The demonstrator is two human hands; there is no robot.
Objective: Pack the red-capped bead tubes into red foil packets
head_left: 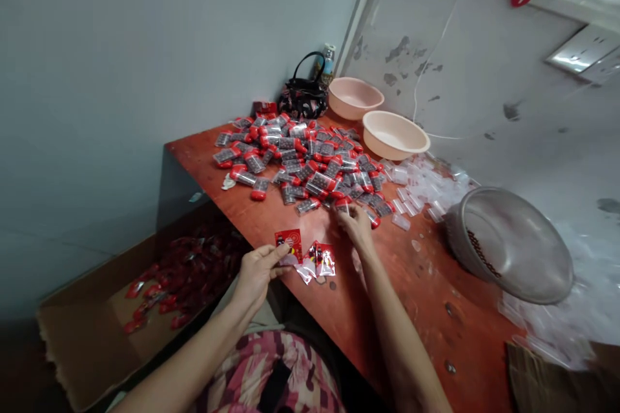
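My left hand (258, 272) pinches a small red printed packet (289, 242) between thumb and fingers, over the table's front edge. Just right of it, a few more red packets (325, 261) with shiny clear lower parts lie on the tabletop. My right hand (357, 227) reaches to the near side of a large pile of small clear plastic containers with red caps (322, 182) and dark contents. Its fingers are closed around one red-capped container (343, 204), partly hidden by the hand.
On the red table (402, 271) stand a grey basin (518, 245), two pale basins (396, 134) and a black handbag (303, 98). Clear empty tubes (411, 184) lie at right. Below left, a cardboard box (92, 342) holds many red packaged pieces. Walls bound the back.
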